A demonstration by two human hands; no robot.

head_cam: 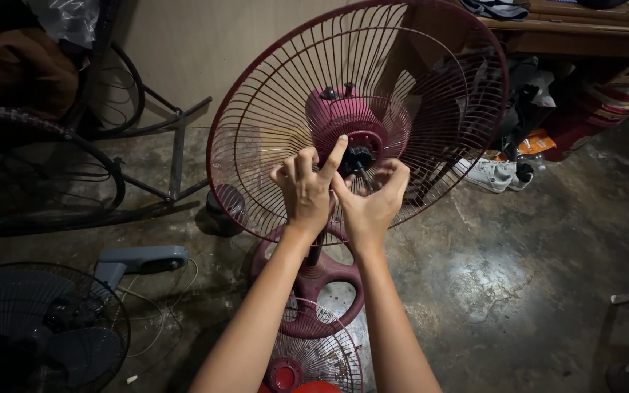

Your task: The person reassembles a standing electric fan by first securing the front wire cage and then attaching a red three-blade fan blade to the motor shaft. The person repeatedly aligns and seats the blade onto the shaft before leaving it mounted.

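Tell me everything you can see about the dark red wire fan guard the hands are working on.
The rear fan guard is a round dish of thin dark red wire ribs, apparently painted metal, radiating from the centre to a thicker rim. It stands nearly upright, tilted slightly, on a dark red motor housing above a matching ring-shaped base. No blade is fitted. The left hand and right hand meet at its centre, fingers around the black hub.
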